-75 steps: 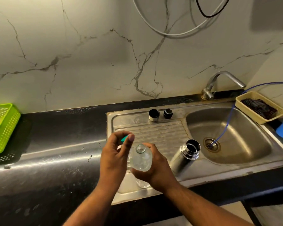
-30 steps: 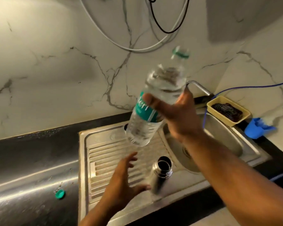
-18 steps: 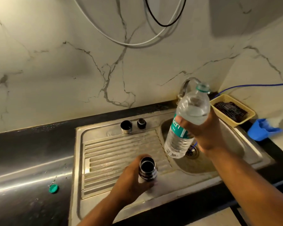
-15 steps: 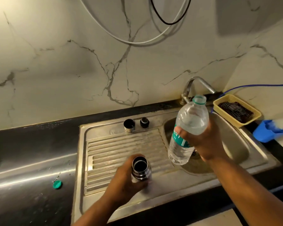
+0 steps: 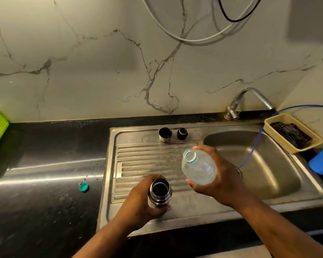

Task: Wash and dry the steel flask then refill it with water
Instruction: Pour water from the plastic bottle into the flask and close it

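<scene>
Here: steel flask (image 5: 158, 200) open-mouthed, dark inside, in left hand (image 5: 138, 207).

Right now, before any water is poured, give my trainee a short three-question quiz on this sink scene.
1. True or false: the steel flask gripped by the left hand is closed at the mouth.
2. Where does the green bottle cap lie?
A. in the sink basin
B. on the dark counter, left of the drainboard
C. screwed onto the bottle
3. Which hand holds the plastic water bottle?

Key: 1 false, the mouth is open; 2 B; 3 the right hand.
</scene>
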`<control>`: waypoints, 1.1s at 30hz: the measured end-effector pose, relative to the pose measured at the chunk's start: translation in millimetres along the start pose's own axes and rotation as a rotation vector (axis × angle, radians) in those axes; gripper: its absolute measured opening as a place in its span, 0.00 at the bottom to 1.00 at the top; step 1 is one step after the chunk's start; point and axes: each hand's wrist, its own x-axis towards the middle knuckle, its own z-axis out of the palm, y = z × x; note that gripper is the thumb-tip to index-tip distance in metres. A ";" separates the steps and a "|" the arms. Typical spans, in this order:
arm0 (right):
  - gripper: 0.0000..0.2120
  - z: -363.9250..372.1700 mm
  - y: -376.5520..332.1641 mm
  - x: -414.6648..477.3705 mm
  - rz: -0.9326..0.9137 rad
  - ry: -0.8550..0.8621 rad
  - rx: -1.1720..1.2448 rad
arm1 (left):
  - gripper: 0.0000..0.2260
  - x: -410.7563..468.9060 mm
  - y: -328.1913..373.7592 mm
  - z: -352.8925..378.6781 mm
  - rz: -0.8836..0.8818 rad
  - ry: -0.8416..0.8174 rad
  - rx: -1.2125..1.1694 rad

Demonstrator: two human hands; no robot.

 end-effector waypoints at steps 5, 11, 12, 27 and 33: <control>0.44 7.9 0.4 -1.7 -0.038 -0.178 -0.213 | 0.30 1.4 -5.6 5.1 -0.004 0.018 -0.030; 0.43 4.7 -8.5 -7.2 -0.100 -0.250 -0.424 | 0.29 2.1 -12.6 7.3 0.005 0.022 -0.066; 0.43 3.9 -9.6 -7.6 -0.100 -0.261 -0.447 | 0.29 2.3 -13.2 7.2 0.006 0.020 -0.066; 0.45 -3.3 -21.4 -6.1 -0.087 -0.383 -0.724 | 0.30 3.6 -15.8 4.5 0.023 0.005 -0.088; 0.46 -1.4 -26.2 -6.8 -0.089 -0.395 -0.774 | 0.30 4.2 -16.6 3.2 0.015 0.003 -0.093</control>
